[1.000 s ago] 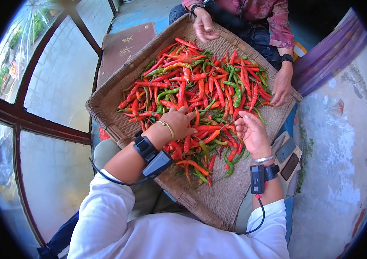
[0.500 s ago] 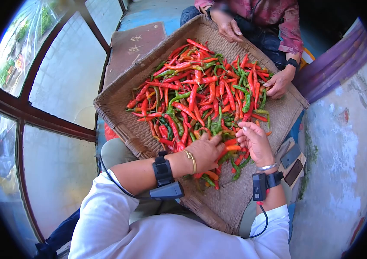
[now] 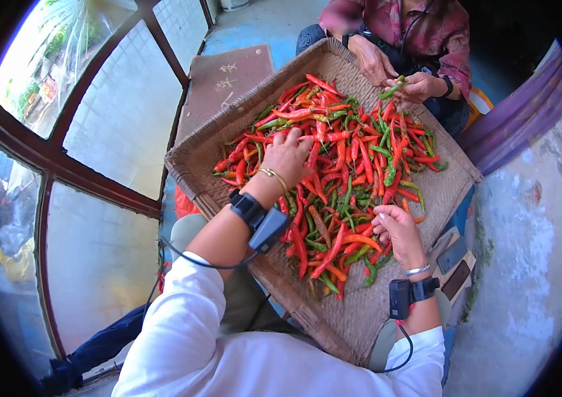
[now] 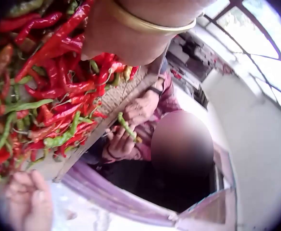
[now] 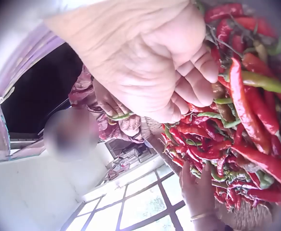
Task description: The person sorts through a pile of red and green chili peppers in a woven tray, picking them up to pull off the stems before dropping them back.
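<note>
Red and green chili peppers (image 3: 360,155) lie heaped in a woven tray (image 3: 350,321). My left hand (image 3: 286,159) rests on the upper left of the heap, palm down, fingers spread over red peppers; its fingertips are out of sight in the left wrist view. Over the heap's lower right side is my right hand (image 3: 400,235), its fingers loosely bent and nothing visible in them. The right wrist view shows its palm (image 5: 145,57) turned to the camera, with peppers (image 5: 256,110) beside the bent fingers.
Across the tray a person in a patterned red shirt (image 3: 456,56) holds a green pepper (image 3: 392,88) in both hands. Two phones (image 3: 453,256) lie right of the tray, near a whitewashed wall (image 3: 532,245). A brown board (image 3: 228,83) and framed windows (image 3: 106,119) are at left.
My left hand has moved from the lower part of the heap up to its upper left. My right hand stays near the right side. The other person's hands have come together around a green pepper.
</note>
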Tool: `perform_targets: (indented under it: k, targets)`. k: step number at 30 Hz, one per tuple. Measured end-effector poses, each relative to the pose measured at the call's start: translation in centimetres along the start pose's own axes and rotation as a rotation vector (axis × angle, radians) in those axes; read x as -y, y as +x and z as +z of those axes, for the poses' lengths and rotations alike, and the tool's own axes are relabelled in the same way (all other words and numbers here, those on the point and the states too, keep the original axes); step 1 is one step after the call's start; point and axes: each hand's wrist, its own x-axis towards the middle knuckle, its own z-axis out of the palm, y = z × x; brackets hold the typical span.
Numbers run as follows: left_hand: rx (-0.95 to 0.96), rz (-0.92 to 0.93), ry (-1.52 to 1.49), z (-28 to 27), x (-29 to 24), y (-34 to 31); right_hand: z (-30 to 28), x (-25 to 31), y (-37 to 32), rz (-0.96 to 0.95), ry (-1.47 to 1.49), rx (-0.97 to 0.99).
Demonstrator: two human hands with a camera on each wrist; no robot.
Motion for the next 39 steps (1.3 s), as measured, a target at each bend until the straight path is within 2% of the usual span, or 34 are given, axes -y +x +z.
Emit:
perform_targets:
  k: [1, 3, 6, 8, 10, 12, 14, 20, 22, 24, 28, 30, 32, 35, 39]
  targets:
    - [-0.002, 0.001, 0.008, 0.7, 0.8, 0.6, 0.0, 0.1, -0.2, 0.002, -0.010, -0.005]
    - [-0.150, -0.117, -0.010, 1.7, 2.3, 1.6, 0.2, 0.6, -0.5, 0.000, -0.032, -0.012]
    - [-0.250, -0.074, 0.070, 1.8, 3.2, 3.1, 0.4, 0.8, -0.5, -0.012, -0.025, 0.025]
    - [-0.230, -0.063, 0.064, 1.4, 3.8, 4.2, 0.5, 0.3, -0.2, 0.007, 0.005, 0.043]
    - [-0.077, -0.070, 0.095, 1.5, 4.7, 5.8, 0.5, -0.2, 0.0, 0.026, 0.025, 0.061]
    - [0.072, -0.209, 0.058, 1.4, 5.5, 7.0, 0.5, -0.6, -0.1, 0.055, 0.040, 0.074]
    - [0.090, -0.226, -0.009, 3.1, 7.7, 8.6, 0.6, -0.4, -0.3, 0.053, 0.027, 0.062]
    - [0.113, -0.201, 0.009, 2.7, 7.2, 8.7, 1.0, -0.1, -0.2, 0.043, -0.005, 0.065]
    - [0.036, -0.115, 0.023, 2.8, 6.4, 7.8, 1.1, 0.0, -0.1, 0.032, 0.001, 0.072]
    - [0.071, -0.085, 0.032, 2.8, 5.0, 6.8, 1.2, 0.0, 0.0, 0.033, 0.016, 0.076]
    - [0.111, 0.144, 0.125, 2.9, 2.0, 4.3, 1.0, -0.3, 0.1, 0.044, 0.060, 0.071]
    - [0.086, 0.223, 0.218, 1.0, -0.6, 2.2, 0.8, -0.3, 0.2, 0.025, 0.042, 0.070]
    - [0.029, 0.391, 0.233, 0.9, -1.7, 0.6, 0.7, -0.3, 0.1, 0.012, 0.026, 0.068]
    - [-0.011, 0.458, 0.297, 0.5, -4.1, -2.3, 0.8, 0.0, 0.0, -0.003, 0.006, 0.063]
    - [0.044, 0.505, 0.295, 0.1, -6.8, -5.6, 0.8, -0.1, -0.2, -0.028, -0.057, 0.029]
